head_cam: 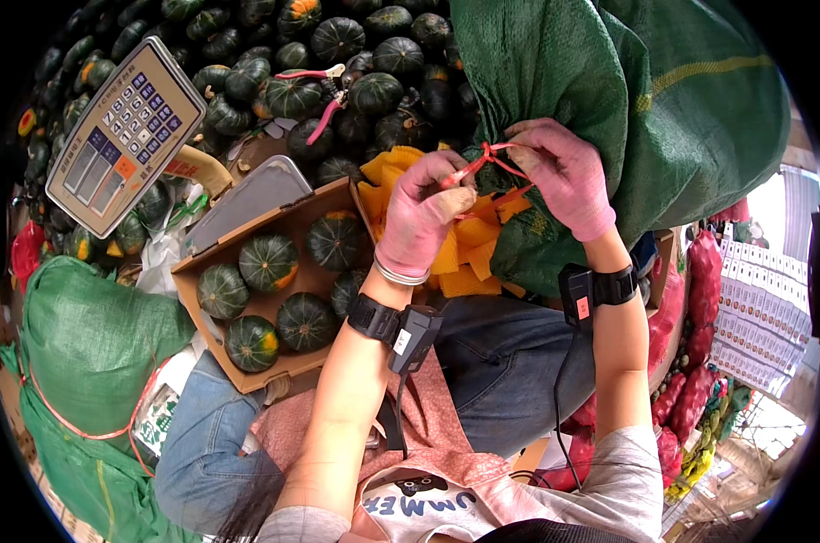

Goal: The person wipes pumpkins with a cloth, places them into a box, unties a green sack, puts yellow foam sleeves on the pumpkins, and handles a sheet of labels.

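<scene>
In a pink work glove, my left hand point(422, 217) pinches one end of a red plastic twine point(486, 160) between thumb and fingers. My right hand point(567, 178), gloved the same way, grips another strand of it. Between the hands the twine crosses in a loop or knot, at the gathered neck of a large green woven sack point(695, 129). The sack's loose green end point(528, 251) hangs below my right hand. Yellow mesh netting point(464, 251) lies behind and under my left hand. Whether the knot is tight I cannot tell.
A cardboard box point(247, 370) of green squashes point(268, 263) stands left of my left arm. Pink-handled pruning shears point(333, 98) rest on the squash heap point(376, 51). A digital scale display point(126, 136) rises at upper left. Another tied green sack point(104, 346) sits at left.
</scene>
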The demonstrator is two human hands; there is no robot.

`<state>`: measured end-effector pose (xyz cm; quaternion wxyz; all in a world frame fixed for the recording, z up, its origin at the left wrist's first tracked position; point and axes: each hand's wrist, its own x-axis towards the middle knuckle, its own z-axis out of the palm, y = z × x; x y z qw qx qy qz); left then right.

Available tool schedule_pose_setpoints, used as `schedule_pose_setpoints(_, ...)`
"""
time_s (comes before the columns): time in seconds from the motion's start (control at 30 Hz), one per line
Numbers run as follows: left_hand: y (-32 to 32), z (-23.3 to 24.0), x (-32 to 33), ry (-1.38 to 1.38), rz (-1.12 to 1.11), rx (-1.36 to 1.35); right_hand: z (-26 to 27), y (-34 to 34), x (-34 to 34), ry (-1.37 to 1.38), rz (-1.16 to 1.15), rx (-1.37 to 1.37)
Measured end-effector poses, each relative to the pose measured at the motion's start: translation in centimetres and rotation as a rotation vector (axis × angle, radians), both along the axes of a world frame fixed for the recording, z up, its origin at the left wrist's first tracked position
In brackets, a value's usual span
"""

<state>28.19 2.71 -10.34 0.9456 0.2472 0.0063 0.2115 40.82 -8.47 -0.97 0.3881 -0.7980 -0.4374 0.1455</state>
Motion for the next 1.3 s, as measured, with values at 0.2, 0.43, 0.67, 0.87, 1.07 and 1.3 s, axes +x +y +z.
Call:
schedule_pose_setpoints(0.2, 0.0, -0.5, 0.2, 0.097, -0.028, -0.129, -0.4, 0.2, 0.0, -0.049, -0.021, 0.061)
schedule_pose_setpoints(0.43, 0.2, -0.7, 0.0, 0.089, -0.009, -0.197, 2.3, 0.9, -1.7, -0.506, -0.031, 0.05)
schedule_pose_setpoints(0.67, 0.3, 0.2, 0.2, 0.141, -0.019, -0.234, 0.6, 0.8, -1.5, -0.478, 0.046, -0.122)
schedule_pose_setpoints(0.87, 0.1, 0.1, 0.3, 0.09, -0.027, -0.26, 0.3, 1.3, -1.7, -0.299, -0.009, -0.036)
schedule_pose_setpoints(1.07, -0.3, 0.8, 0.4, 0.092, -0.035, -0.252, -0.6, 1.4, -1.9, -0.305, -0.128, -0.071)
schedule_pose_setpoints(1.3, -0.5, 0.9, 0.3, 0.121, -0.036, -0.195, 1.8, 2.0, -2.5, -0.771, 0.0, -0.049)
